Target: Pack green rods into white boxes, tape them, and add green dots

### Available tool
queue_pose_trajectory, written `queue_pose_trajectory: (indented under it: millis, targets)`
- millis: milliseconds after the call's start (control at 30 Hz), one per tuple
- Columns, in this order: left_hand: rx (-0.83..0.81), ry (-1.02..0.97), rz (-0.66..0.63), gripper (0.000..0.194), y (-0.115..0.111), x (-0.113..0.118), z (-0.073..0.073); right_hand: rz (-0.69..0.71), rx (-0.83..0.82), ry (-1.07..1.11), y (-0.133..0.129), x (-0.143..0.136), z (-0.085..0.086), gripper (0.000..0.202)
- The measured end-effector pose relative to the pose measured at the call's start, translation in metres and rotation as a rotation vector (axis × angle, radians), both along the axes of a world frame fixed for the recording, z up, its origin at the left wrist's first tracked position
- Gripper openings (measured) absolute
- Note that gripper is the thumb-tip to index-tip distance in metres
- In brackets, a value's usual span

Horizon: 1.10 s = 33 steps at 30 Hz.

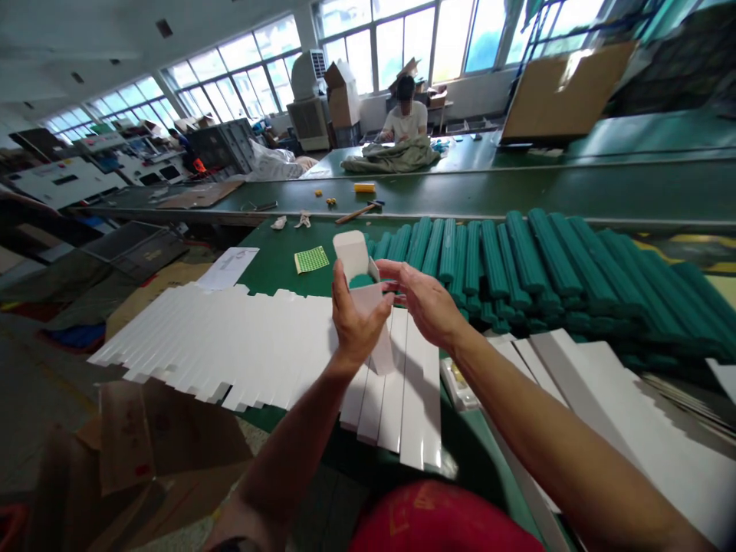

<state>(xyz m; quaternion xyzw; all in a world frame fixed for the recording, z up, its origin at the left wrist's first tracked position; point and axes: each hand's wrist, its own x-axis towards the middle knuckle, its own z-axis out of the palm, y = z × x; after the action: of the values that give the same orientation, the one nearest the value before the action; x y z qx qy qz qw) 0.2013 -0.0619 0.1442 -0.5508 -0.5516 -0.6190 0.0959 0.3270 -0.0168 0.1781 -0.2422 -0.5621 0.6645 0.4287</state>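
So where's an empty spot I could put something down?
The table has a bare green patch between the white paper and the dotted sheet. The long green counter is bare right of the hammer, behind the rolls. It's crowded where white cartons spread left and green rolls pile up right.

Single head-worn view, facing forward and down; forearms near at lower centre and right, windows distant along top.
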Motion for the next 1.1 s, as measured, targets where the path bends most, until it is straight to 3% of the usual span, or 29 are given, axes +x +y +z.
queue_pose_trajectory:
  millis: [167, 233, 300, 400, 533, 667, 800, 867, 900, 967, 1033, 1100]
  targets:
    - [-0.029, -0.440, 0.077, 0.083, 0.027, -0.065, 0.003, -0.156, -0.332, -0.148, 0.009, 0.016, -0.066, 0.042]
    - [0.007, -0.752, 0.176, 0.074, 0.033, -0.098, 0.000, -0.225, -0.449, -0.233, -0.001, 0.025, -0.091, 0.043]
    - [-0.005, -0.884, 0.252, 0.057, 0.035, -0.127, -0.006, -0.185, -0.581, -0.222, -0.016, 0.032, -0.105, 0.046]
    - [-0.064, -1.051, 0.346, 0.045, 0.033, -0.157, -0.017, 0.027, -0.733, -0.016, -0.041, 0.034, -0.102, 0.054]
    - [-0.130, -1.170, 0.407, 0.043, 0.027, -0.169, -0.028, 0.166, -0.751, 0.180, -0.057, 0.029, -0.078, 0.055]
    - [-0.141, -1.158, 0.393, 0.043, 0.025, -0.169, -0.024, 0.163, -0.743, 0.204, -0.054, 0.028, -0.067, 0.053]
    - [-0.007, -1.007, 0.365, 0.048, 0.016, -0.155, -0.003, 0.051, -0.689, 0.095, -0.045, 0.030, -0.074, 0.051]
    - [0.084, -0.829, 0.322, 0.059, 0.007, -0.134, 0.006, -0.093, -0.587, 0.006, -0.039, 0.028, -0.076, 0.049]
    - [0.128, -0.638, 0.286, 0.069, 0.002, -0.119, 0.008, -0.158, -0.509, -0.020, -0.036, 0.026, -0.075, 0.048]
    - [0.073, -0.349, 0.208, 0.084, -0.006, -0.083, 0.005, -0.241, -0.326, -0.027, -0.028, 0.022, -0.066, 0.048]
    - [0.021, -0.136, 0.145, 0.085, -0.010, -0.048, -0.002, -0.253, -0.176, 0.004, -0.021, 0.016, -0.052, 0.046]
    - [0.092, 0.084, 0.143, 0.083, -0.011, -0.021, -0.006, -0.221, -0.104, 0.052, -0.016, 0.008, -0.034, 0.045]
